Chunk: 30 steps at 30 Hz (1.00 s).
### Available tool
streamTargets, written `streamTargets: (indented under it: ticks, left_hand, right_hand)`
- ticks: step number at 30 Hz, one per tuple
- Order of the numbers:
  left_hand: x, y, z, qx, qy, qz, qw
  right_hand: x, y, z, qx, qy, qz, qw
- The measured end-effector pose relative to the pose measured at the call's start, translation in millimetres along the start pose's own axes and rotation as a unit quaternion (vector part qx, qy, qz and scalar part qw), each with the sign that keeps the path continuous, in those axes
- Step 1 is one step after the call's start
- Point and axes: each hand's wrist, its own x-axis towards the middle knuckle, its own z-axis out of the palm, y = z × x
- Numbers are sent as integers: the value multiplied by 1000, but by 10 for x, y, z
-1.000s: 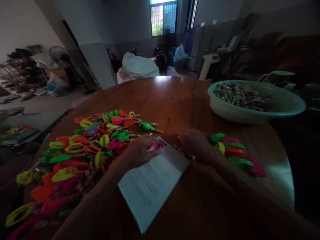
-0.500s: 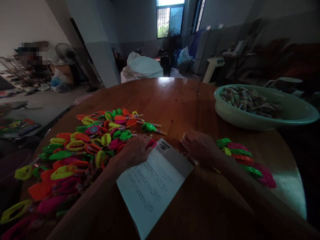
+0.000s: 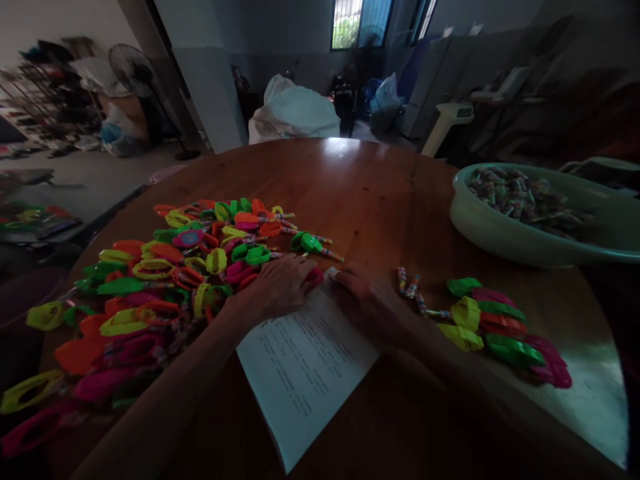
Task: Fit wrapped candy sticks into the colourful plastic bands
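My left hand (image 3: pixel 283 285) is closed on a pink plastic toy piece (image 3: pixel 315 277) at the top edge of a printed booklet (image 3: pixel 300 387). My right hand (image 3: pixel 364 297) rests over the booklet's upper right part, its fingers curled close to the pink piece; what they hold, if anything, is hidden. Left of my left hand spreads a pile of bright plastic toy watches (image 3: pixel 150 269), some with wrapped candy rolls attached. A green toy watch (image 3: pixel 307 243) lies just beyond that hand. A few loose candy rolls (image 3: pixel 413 287) lie right of my right hand.
A pale green basin (image 3: pixel 505 237) full of wrapped candy rolls (image 3: pixel 520 200) stands at the right of the round wooden table (image 3: pixel 370 187). Several coloured toy watches (image 3: pixel 505 325) lie by my right forearm. Behind the table is a white sack (image 3: pixel 295 113).
My right hand has moved left from the candy rolls onto the booklet, beside my left hand, uncovering rolls and yellow pieces. My left hand keeps the pink piece. The view has tilted down slightly.
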Motion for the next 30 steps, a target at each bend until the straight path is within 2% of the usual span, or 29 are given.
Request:
streamTargets:
  ticks: [5,9,15,25,30]
  left_hand:
    - [5,-46,13,-13,-7,16,1000]
    - [11,-69,35,-15,2,25,1000]
    - [15,-56,39,-30,5,11,999]
    - [3,-23,10,-6,1,13,1000]
    - [2,-13,-13,-15,-11,8,1000]
  right_hand:
    - [72,69,37,41,46,-51,997]
    - [98,84,19,40,52,-73,995]
    - [88,115,17,2,56,-76,996]
    - [68,174,113,3,70,-91,993]
    - [71,187,191,85,99,-65,989]
